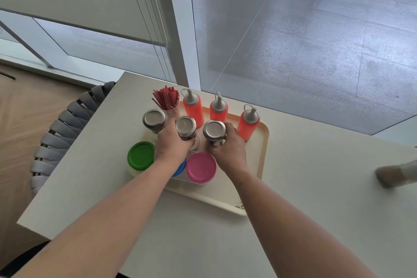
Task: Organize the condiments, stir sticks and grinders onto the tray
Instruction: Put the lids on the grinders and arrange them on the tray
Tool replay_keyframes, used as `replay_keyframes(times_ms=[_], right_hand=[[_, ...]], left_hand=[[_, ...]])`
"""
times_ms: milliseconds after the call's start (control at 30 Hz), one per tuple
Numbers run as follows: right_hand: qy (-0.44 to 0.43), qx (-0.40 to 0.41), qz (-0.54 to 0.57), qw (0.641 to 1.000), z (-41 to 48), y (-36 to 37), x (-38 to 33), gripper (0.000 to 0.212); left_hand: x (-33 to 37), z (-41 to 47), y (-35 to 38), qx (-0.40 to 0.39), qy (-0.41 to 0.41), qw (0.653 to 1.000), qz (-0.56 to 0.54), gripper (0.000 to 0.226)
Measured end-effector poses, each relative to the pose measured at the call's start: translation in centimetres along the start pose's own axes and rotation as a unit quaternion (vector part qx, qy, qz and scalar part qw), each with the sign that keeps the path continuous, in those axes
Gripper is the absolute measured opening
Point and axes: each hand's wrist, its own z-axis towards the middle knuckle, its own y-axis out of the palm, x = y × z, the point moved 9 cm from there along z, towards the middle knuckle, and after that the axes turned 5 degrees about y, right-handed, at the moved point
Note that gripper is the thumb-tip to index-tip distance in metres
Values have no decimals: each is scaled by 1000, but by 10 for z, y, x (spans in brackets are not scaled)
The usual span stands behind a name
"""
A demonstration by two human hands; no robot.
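A cream tray (262, 153) lies on the white table. Three orange squeeze bottles (193, 108) with grey caps stand along its far edge. A clear cup of red stir sticks (166, 100) stands at the far left. Three steel-topped grinders stand in a row: the left one (154, 119) is free, my left hand (172, 144) grips the middle one (186, 127), and my right hand (228, 149) grips the right one (214, 131). Near me sit a green-lidded jar (141, 155), a pink-lidded jar (200, 167) and a blue-lidded jar (180, 168) partly hidden under my left wrist.
A grey woven chair (67, 128) stands at the table's left edge. A blurred beige object (394, 172) lies at the table's right side. Behind the table rise a window frame and frosted glass. The table's near edge is at the lower left.
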Motion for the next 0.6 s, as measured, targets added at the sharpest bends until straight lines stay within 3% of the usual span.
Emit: replay_keyframes(times_ms=[367, 600], right_hand=[[5, -23, -7, 1000, -11, -11, 10, 65], [-6, -16, -25, 1000, -32, -42, 14, 75]], left_hand=[[10, -14, -12, 5, 7, 1000, -30, 75], [32, -41, -37, 38, 58, 997, 38, 95]])
